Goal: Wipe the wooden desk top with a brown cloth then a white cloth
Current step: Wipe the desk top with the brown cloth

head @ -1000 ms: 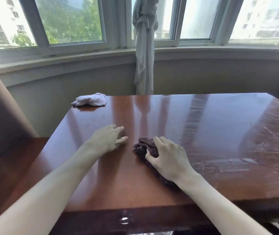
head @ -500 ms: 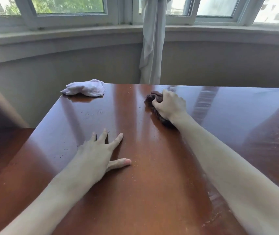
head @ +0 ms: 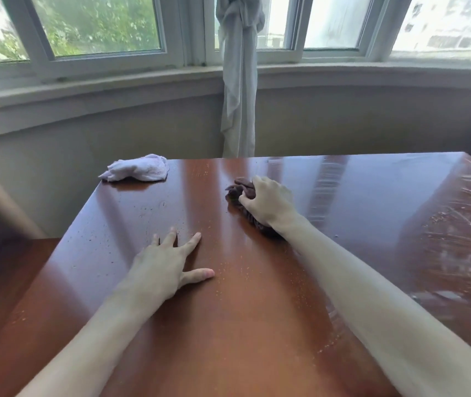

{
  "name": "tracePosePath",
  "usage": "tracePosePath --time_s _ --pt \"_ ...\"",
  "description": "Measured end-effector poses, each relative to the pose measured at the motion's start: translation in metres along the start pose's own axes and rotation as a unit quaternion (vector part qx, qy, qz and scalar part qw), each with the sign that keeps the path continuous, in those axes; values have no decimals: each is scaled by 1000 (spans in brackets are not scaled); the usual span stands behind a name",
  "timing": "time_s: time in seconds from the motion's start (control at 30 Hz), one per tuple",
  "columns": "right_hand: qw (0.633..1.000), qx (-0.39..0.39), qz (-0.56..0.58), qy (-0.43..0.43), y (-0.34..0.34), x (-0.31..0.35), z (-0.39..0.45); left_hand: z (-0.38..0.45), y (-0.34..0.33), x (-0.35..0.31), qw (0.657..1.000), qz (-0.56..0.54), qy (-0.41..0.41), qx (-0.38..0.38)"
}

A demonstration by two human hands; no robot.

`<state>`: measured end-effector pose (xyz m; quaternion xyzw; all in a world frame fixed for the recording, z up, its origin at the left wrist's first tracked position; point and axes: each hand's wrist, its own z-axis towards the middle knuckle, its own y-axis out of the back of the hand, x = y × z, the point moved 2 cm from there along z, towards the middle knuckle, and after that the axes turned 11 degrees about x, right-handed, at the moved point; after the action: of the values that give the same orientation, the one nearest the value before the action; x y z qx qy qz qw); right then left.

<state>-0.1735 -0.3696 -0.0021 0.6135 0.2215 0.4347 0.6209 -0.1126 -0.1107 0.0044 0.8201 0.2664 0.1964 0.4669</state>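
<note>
Brown cloth (head: pixel 243 190) — bunched under the right hand (head: pixel 268 204), lying on the wooden desk top (head: pixel 257 325) toward its far edge, roughly mid-width. The fingers curl over the wad and grip it, the heel of the hand pressing it flat to the wood; this hold likely serves to keep the fabric gathered while pressure is applied along a wiping stroke. The right arm is extended nearly straight, which suggests the far end of a reach.

Left hand (head: pixel 165 270) — laid palm-down on the desk top nearer the person, fingers straight and spread, thumb out to the side, holding nothing. It probably acts as a brace while the body leans forward.

White cloth (head: pixel 137 169) — crumpled at the far left corner of the desk, well apart from both hands, apparently kept aside for the second pass. Fine pale specks dot the wood between the hands.

Beyond the desk, a knotted grey curtain (head: pixel 238 81) hangs before the window (head: pixel 97 24). No brand, label or legible writing appears anywhere.
</note>
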Motion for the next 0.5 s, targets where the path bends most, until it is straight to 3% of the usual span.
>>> tracePosePath --time_s 0.17,0.23,0.33,0.5 --pt "997 28 1 69 17 23 -118 -7 -5 4 999 -24 -17 -23" --pt "994 38 -2 101 24 29 -163 -18 -8 1 997 -31 -28 -71" --pt "989 37 -4 140 30 33 -218 -53 -16 -17 982 -59 -88 -154" --pt "978 48 18 202 38 31 -256 -114 -55 -42 958 -138 -170 -183"
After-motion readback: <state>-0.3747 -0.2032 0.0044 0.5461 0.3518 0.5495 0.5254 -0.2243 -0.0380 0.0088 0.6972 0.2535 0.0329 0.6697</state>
